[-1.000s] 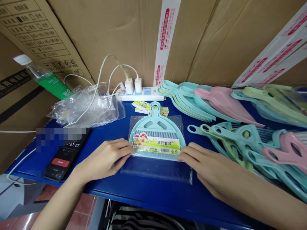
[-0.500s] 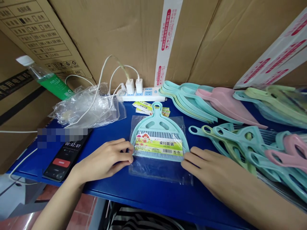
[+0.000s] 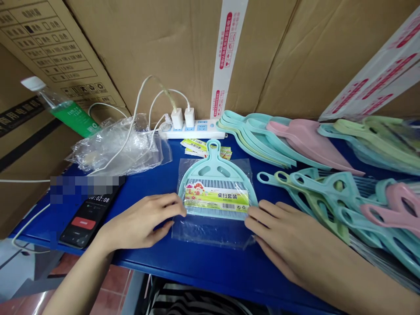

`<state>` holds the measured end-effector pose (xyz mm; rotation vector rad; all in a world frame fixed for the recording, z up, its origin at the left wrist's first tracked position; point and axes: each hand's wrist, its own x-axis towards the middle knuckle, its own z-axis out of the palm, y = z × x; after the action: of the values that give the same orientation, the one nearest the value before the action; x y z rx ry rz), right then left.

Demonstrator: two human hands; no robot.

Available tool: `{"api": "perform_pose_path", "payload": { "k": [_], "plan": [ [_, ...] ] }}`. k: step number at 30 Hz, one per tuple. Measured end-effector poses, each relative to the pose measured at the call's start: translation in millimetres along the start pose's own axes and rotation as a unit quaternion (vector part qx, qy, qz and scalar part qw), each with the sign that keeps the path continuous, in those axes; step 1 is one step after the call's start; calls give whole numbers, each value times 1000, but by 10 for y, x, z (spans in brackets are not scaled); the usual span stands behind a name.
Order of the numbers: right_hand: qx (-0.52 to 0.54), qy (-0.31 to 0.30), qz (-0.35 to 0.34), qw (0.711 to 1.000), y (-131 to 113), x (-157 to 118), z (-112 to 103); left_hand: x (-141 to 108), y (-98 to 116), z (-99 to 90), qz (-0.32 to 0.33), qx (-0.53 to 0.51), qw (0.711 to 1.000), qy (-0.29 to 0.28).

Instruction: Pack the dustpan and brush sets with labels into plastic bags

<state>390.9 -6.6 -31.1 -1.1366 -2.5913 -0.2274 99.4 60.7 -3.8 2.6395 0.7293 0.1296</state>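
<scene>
A light blue dustpan (image 3: 214, 168) lies flat with its handle pointing away from me, inside a clear plastic bag (image 3: 213, 234). A grey-bristled brush (image 3: 210, 215) lies in the pan behind a yellow-green printed label card (image 3: 216, 199). My left hand (image 3: 147, 221) touches the bag at the pan's left corner with its fingertips, its thumb held apart below. At the right corner, the outstretched fingers of my right hand (image 3: 278, 232) rest on the bag's edge, with the thumb lower down. Neither hand visibly grips anything.
Loose label cards (image 3: 193, 146) lie behind the dustpan. Stacked dustpans (image 3: 256, 131) and several brushes (image 3: 328, 188) cover the right side. Clear bags (image 3: 114, 144), a bottle (image 3: 72, 113), a phone (image 3: 88, 218) and a power strip (image 3: 200, 129) with cables are left and back.
My left thumb has come away from the fingers, which have moved slightly onto the bag. The right hand has shifted a little left, and the bag's loose lower end has moved slightly.
</scene>
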Motion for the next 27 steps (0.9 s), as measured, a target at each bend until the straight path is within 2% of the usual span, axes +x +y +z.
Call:
{"api": "perform_pose_path", "payload": {
  "k": [3, 10, 14, 19, 22, 27],
  "plan": [
    [-2, 1, -12, 1000, 19, 14, 1, 13, 2, 17, 11, 15, 1000, 7],
    [6, -3, 49, 999, -18, 36, -68, 44, 4, 69, -21, 23, 998, 47],
    [-21, 10, 42, 999, -30, 59, 5, 62, 29, 124, -35, 55, 995, 74],
    [-25, 14, 30, 999, 21, 85, 102, 106, 12, 190, -21, 97, 991, 86],
    [15, 7, 53, 998, 59, 77, 107, 122, -5, 217, -27, 86, 990, 107],
    [99, -31, 132, 986, 87, 75, 98, 142, 12, 262, -48, 67, 986, 142]
  ]
}}
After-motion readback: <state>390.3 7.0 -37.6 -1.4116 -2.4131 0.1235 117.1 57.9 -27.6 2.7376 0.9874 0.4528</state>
